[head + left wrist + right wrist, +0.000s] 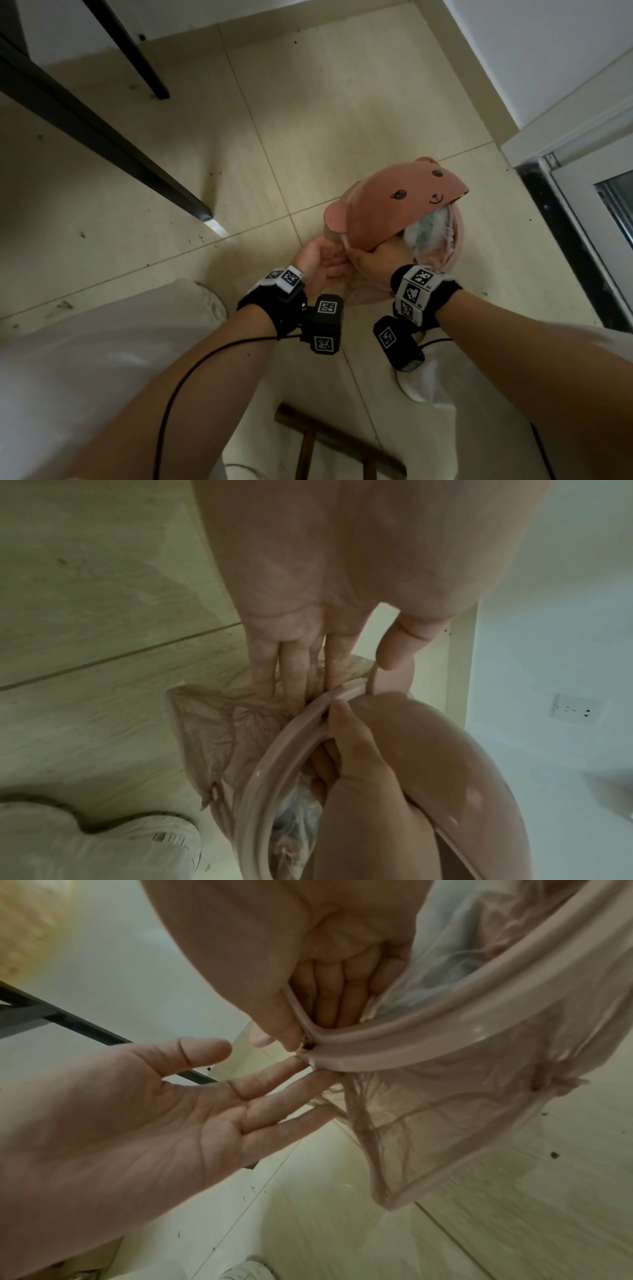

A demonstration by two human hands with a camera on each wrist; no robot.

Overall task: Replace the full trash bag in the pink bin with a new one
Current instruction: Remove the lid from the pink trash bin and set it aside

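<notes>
The pink bin (457,236) stands on the tiled floor, its bear-face lid (394,202) tipped up. A full, translucent trash bag (428,229) fills it, and the bag's pink edge (428,1123) hangs folded over the rim (445,1026). My right hand (301,1026) grips the near-left rim, fingers (339,999) curled inside and thumb outside. My left hand (267,1069) is spread open beside it, its straight fingertips touching the bag edge just under the rim (274,750). In the head view both hands (325,260) (370,260) meet at that spot below the lid.
Black table legs (102,137) slant across the floor to the left. A door frame and dark threshold (565,222) lie right of the bin. A wooden frame (335,442) sits near my legs, and a white shoe (212,301) is close on the left.
</notes>
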